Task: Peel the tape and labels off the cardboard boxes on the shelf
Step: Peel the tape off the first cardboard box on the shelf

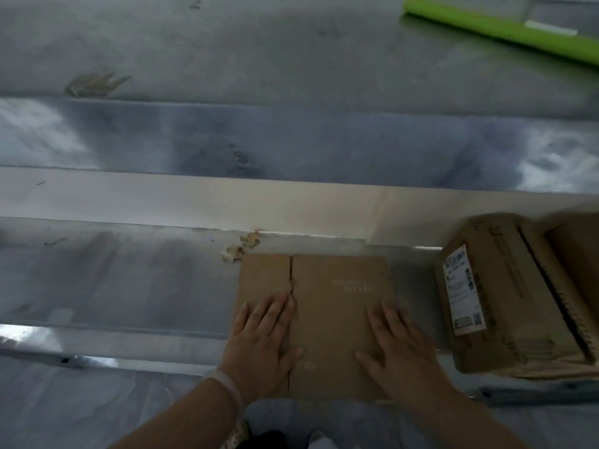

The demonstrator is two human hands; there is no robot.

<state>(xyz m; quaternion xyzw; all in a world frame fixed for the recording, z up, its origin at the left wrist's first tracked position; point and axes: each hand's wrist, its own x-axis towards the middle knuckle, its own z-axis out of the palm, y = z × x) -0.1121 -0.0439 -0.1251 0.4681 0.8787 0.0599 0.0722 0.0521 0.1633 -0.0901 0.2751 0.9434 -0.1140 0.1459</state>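
Observation:
A flattened cardboard box (337,286) lies on the steel shelf (113,286), its near edge sticking out over the shelf's front. My left hand (259,345) rests flat on its left part beside a split seam, fingers spread. My right hand (395,345) lies flat on its right part, fingers apart. Neither hand grips anything. To the right stands a stack of folded cardboard boxes (512,296) bearing a white shipping label (463,290) on the side facing me.
Crumpled scraps of peeled tape (241,246) lie at the flat box's far left corner. Another scrap (94,84) sits on the upper steel shelf. A green roll (505,29) lies on that upper shelf at the far right.

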